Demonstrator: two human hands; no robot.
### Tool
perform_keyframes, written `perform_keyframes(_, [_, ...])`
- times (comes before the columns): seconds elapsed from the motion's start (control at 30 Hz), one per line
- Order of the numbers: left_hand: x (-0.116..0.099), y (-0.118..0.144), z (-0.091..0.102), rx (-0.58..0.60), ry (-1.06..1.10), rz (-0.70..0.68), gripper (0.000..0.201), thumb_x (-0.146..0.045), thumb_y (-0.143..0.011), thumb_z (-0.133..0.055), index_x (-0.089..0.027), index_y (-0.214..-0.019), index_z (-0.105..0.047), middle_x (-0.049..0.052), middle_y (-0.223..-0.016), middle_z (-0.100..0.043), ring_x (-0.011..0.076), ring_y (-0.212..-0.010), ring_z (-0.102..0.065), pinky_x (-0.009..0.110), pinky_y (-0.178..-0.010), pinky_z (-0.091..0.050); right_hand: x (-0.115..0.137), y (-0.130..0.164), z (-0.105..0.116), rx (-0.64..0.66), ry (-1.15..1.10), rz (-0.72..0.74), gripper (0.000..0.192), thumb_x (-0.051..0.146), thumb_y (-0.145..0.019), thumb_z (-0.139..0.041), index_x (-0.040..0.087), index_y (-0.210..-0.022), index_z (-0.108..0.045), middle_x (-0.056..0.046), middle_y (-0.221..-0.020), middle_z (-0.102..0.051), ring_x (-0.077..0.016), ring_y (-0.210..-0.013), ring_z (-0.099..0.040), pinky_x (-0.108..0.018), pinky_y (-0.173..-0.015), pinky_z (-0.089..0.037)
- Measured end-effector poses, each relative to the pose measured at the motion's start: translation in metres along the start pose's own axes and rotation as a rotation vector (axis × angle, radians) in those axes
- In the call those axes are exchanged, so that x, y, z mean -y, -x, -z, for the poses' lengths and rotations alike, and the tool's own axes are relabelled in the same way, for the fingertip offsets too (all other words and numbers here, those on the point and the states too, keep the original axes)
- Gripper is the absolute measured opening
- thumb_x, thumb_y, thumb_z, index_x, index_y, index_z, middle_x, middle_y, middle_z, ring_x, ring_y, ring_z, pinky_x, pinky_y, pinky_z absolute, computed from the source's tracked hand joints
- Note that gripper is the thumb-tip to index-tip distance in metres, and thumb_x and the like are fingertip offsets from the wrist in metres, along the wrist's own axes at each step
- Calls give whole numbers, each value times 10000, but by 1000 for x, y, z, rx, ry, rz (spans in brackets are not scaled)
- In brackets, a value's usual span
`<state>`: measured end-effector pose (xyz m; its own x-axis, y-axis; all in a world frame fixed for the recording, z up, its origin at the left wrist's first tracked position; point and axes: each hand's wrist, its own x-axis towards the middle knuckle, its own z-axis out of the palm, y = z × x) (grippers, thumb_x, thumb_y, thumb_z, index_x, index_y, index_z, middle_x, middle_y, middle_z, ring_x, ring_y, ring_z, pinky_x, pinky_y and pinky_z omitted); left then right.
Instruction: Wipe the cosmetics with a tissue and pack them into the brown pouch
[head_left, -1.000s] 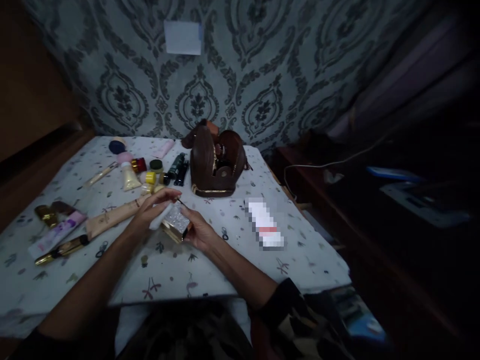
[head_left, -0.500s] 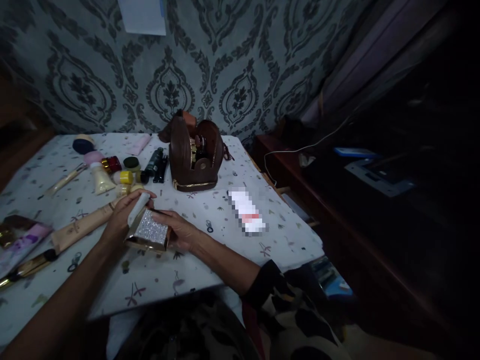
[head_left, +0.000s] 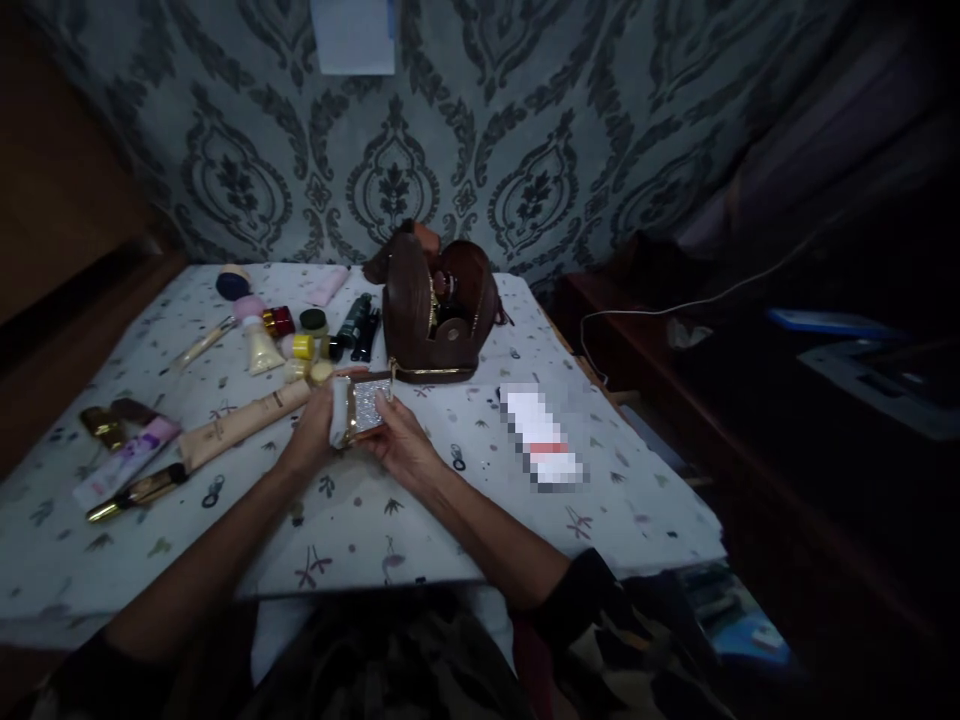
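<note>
Silvery glitter covers the gold-edged case (head_left: 369,400), held up in front of the brown bag (head_left: 431,345). My right hand (head_left: 405,442) clasps it, thumb across the glitter; my left hand (head_left: 315,420) grips a white cloth (head_left: 340,408) against its side.

Near the centre of the frame, a case (head_left: 367,400) looks glittery and rough, glossy metallic along its edge; above, a smooth leather-look bag (head_left: 424,352); below, matt cloth (head_left: 352,525).
</note>
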<state>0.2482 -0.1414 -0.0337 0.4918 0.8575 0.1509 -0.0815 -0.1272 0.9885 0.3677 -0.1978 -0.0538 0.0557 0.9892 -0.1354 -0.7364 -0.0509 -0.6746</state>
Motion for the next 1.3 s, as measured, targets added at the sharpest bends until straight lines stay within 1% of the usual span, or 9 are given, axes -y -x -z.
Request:
perform_keyframes(0.1, [0, 1, -1, 5, -87, -28, 508, -528, -938, -420, -143, -1204, -619, 117, -1242, -647, 250, -1127, -606, 363, -1018, -446, -2, -1, 1, -25, 21, 23, 509, 553, -625, -831, 175, -904, -636, 16, -721, -701, -104, -554, -611, -210, -525, -546])
perform_keyframes(0.2, [-1, 2, -2, 46, -87, 5, 547, -561, -941, -418, -149, -1265, -573, 113, -1253, -640, 244, -1105, -614, 351, -988, -464, -5, -2, 2, -46, 41, 47, 497, 558, -610, -837, 182, -844, -611, 23, -718, -695, -108, -551, -618, -229, -545, -558])
perform_keyframes(0.4, [3, 5, -1, 109, -74, -32, 590, -545, -898, -549, -185, -1361, -486, 94, -1268, -622, 267, -1161, -580, 369, -1026, -423, -6, -2, 3, -162, 1, 48, 482, 452, -644, -855, 220, -925, -540, 60, -734, -676, -113, -568, -626, -246, -553, -557])
perform_keyframes(0.6, [3, 7, 0, 182, -27, -116, 771, -495, -759, -746, -194, -1387, -416, 95, -1305, -565, 291, -1214, -520, 363, -1031, -398, 0, 1, 1, -140, -56, 6, 400, 424, -667, -844, 207, -858, -568, 62, -755, -677, -82, -653, -625, -175, -584, -530])
perform_keyframes(0.7, [-1, 8, 0, 135, -109, -145, 675, -505, -787, -706, -185, -1327, -459, 83, -1198, -598, 266, -1102, -558, 339, -955, -424, 4, 4, -2, -106, -35, 8, 427, 446, -632, -860, 219, -830, -558, 77, -729, -659, -78, -633, -599, -174, -582, -522])
perform_keyframes(0.87, [-7, 5, 1, -47, -206, -160, 360, -484, -913, -517, -187, -1101, -595, 42, -1012, -626, 212, -924, -575, 285, -846, -429, 5, 9, -8, -47, 30, -8, 405, 441, -655, -845, 221, -865, -577, 48, -799, -669, -96, -663, -592, -206, -609, -513])
perform_keyframes(1.03, [-9, 1, 5, -132, -224, -201, 308, -466, -910, -495, -190, -864, -624, 27, -890, -623, 205, -892, -563, 283, -847, -417, 0, 12, -9, 13, 155, 4, 587, 352, -534, -904, 226, -995, -562, 27, -896, -653, -124, -776, -604, -229, -697, -500])
perform_keyframes(1.13, [-9, 1, 5, -133, -96, -162, 278, -447, -890, -524, -188, -852, -616, 27, -918, -627, 196, -893, -564, 280, -823, -432, 0, 13, -7, 52, 289, 31, 660, 254, -523, -899, 237, -1068, -527, 34, -923, -642, -131, -838, -600, -240, -782, -487])
perform_keyframes(1.3, [-10, -2, 6, -104, 221, 18, 241, -368, -741, -717, -175, -847, -620, -5, -841, -616, 136, -761, -565, 233, -700, -446, 3, 12, -3, 140, 459, 63, 733, 220, -533, -875, 239, -1169, -511, 1, -1065, -589, -180, -1021, -565, -316, -946, -446])
